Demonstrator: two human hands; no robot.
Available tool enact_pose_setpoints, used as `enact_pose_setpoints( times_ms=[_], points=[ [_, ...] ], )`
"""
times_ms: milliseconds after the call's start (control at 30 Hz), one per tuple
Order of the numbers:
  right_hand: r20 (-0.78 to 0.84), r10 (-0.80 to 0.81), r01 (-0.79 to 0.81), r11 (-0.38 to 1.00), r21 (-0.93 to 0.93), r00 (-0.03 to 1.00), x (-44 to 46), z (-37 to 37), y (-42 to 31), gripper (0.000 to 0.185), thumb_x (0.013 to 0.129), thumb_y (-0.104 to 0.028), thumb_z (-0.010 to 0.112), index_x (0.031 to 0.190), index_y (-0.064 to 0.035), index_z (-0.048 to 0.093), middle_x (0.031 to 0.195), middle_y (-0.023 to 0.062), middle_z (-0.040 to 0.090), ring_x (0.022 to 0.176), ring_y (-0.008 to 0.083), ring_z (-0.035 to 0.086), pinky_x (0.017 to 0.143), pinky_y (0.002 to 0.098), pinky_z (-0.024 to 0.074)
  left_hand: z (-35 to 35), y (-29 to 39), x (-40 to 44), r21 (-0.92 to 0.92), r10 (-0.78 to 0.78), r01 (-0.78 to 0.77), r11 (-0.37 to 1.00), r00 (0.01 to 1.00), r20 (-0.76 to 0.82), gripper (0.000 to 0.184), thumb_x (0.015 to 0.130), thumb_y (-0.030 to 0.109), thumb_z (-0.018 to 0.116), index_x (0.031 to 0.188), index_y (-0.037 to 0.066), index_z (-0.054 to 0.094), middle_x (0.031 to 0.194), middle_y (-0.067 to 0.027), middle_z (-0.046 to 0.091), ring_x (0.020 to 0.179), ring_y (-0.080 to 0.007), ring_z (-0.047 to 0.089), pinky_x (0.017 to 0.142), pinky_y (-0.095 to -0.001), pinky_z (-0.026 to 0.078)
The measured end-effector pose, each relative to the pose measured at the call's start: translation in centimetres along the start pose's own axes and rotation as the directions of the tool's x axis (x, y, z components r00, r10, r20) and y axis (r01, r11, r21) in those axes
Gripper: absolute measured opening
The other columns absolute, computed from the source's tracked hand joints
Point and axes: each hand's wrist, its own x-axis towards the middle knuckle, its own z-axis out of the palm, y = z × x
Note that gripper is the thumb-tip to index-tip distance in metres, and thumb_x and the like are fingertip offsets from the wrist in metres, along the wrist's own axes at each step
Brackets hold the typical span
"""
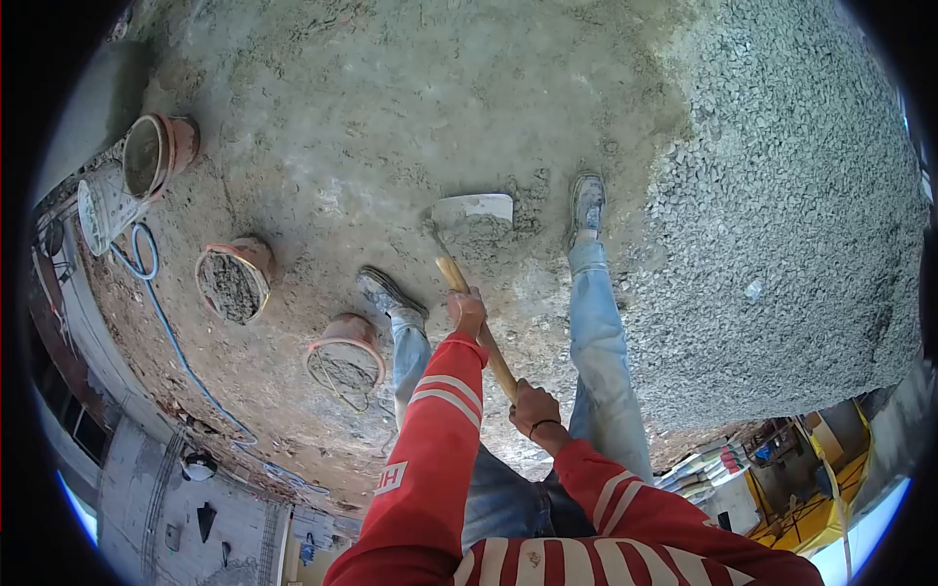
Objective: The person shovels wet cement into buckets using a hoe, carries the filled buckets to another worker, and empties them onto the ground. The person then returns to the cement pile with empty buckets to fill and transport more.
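I hold a shovel (486, 337) by its wooden handle with both hands. My left hand (467, 311) is closed around the handle near the blade end, and my right hand (535, 407) grips it lower down, closer to my body. The metal blade (479, 205) rests low at the ground beyond my feet, with grey wet concrete (484, 231) on and beside it. To the left stand two buckets, one (344, 337) by my left foot and another (256, 256) farther out, both containing grey mix.
A large gravel pile (782, 244) covers the right side. Farther left are another bucket (181, 146), a pale translucent container (115, 205) and a blue hose (186, 352) along the ground. Stacked bags (699, 469) lie at lower right. Wet concrete (410, 107) spreads ahead.
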Motion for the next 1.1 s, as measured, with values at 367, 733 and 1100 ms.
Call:
enact_pose_setpoints(
  times_ms=[367, 733, 1100],
  points=[
    [0.317, 0.073, -0.200, 0.899, 0.390, 0.946, -5.1, -2.5, -2.9, 0.018, 0.076, -0.016, 0.062, 0.066, -0.0022, 0.057, 0.058, 0.0084, 0.057, 0.048, 0.0152, 0.056, 0.043, 0.0316, 0.0430, -0.8, -8.8, -9.7, -0.554, -0.188, 0.706, 0.441, 0.676, 0.712, 0.011, 0.085, 0.014, 0.061, 0.089, 0.005, 0.055, 0.073, -0.0097, 0.059, 0.059, -0.0236, 0.060, 0.053, -0.0373, 0.053],
    [0.112, -0.022, 0.021, 1.000, 0.012, 0.993, -14.3, 6.0, -23.9, 0.025, 0.076, -0.016, 0.064, 0.085, 0.0037, 0.051, 0.064, 0.0139, 0.062, 0.054, 0.0256, 0.064, 0.049, 0.0392, 0.0497, -18.3, -7.9, 0.5, -0.607, 0.151, 0.771, 0.193, 0.588, 0.795, 0.025, 0.087, 0.027, 0.066, 0.098, 0.008, 0.054, 0.073, -0.0100, 0.060, 0.059, -0.0234, 0.060, 0.054, -0.0390, 0.053],
    [-0.146, -0.646, 0.594, 0.753, -0.284, 0.749, -3.0, 9.7, -18.1, 0.030, 0.073, -0.015, 0.067, 0.097, -0.0061, 0.052, 0.070, 0.0186, 0.063, 0.068, 0.0416, 0.062, 0.061, 0.0488, 0.0494, -47.1, -1.1, -1.3, -0.961, 0.035, -0.224, 0.163, 0.975, -0.222, 0.021, 0.085, 0.016, 0.069, 0.083, 0.005, 0.051, 0.062, -0.0022, 0.052, 0.047, -0.0116, 0.050, 0.044, -0.0260, 0.042]
  ],
)
